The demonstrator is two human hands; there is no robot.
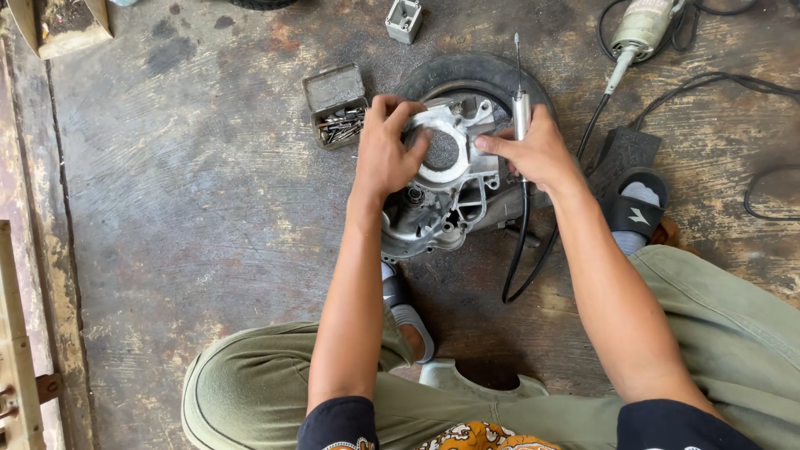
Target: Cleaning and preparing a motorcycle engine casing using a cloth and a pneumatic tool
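left hand clamped on casing, right hand gripping grinder beside it; could skid toward fingers.

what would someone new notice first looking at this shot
First, the silvery metal engine casing at centre, lying on a small black tyre on the stained floor. The left hand grips the casing's round opening, while the right hand holds a slim pen-like rotary tool with a black cable against it. Next, an open metal tin of bits sits just left of the tyre, and a grinder lies at top right.
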